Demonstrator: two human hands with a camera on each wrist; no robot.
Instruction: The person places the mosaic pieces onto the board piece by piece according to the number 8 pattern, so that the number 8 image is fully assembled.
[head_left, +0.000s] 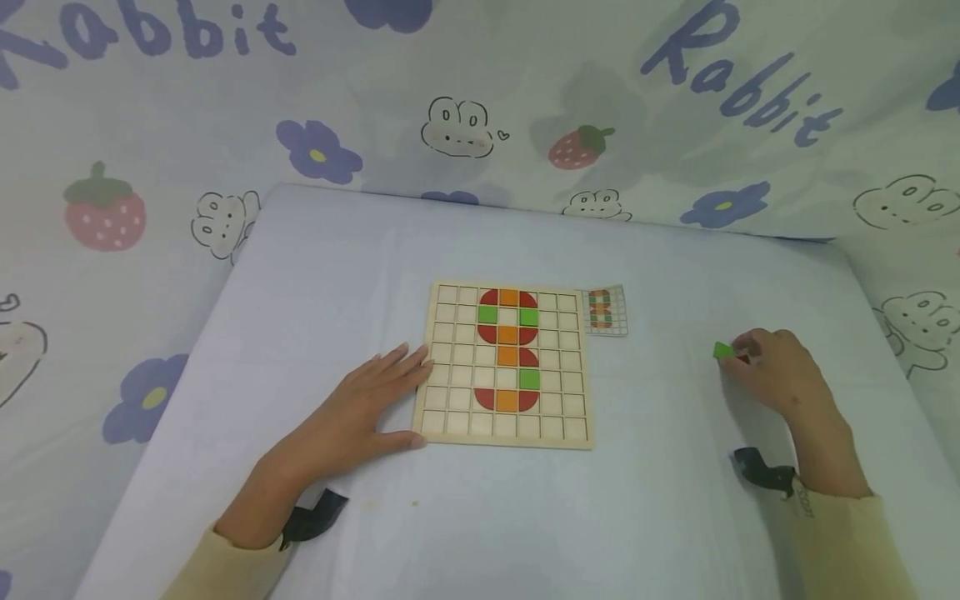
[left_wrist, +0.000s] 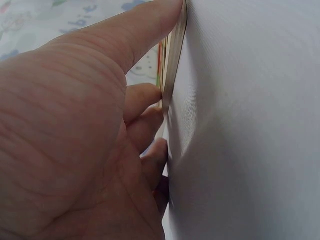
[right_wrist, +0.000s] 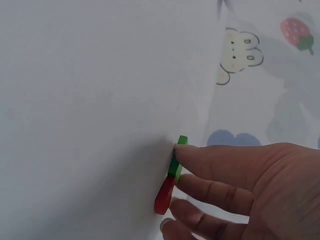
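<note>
A wooden grid board (head_left: 453, 379) lies on the white table with red, orange and green tiles set in a figure along its middle columns. My left hand (head_left: 360, 412) lies at the board's left edge, its fairly straight fingers and thumb touching the frame. Well to the right of the board, my right hand (head_left: 783, 371) pinches a green square tile (head_left: 722, 350) by thumb and fingers. A red tile (right_wrist: 164, 197) adjoins the green one at those fingers in the right wrist view. The left wrist view shows the board's side edge (left_wrist: 175, 55) against the fingertips.
A small pattern card (head_left: 619, 312) with a printed coloured figure lies against the board's upper right side. Behind the table (head_left: 660, 517) hangs a cloth (head_left: 375, 83) printed with rabbits, strawberries and flowers. Black straps (head_left: 763, 471) stick out near both sleeves.
</note>
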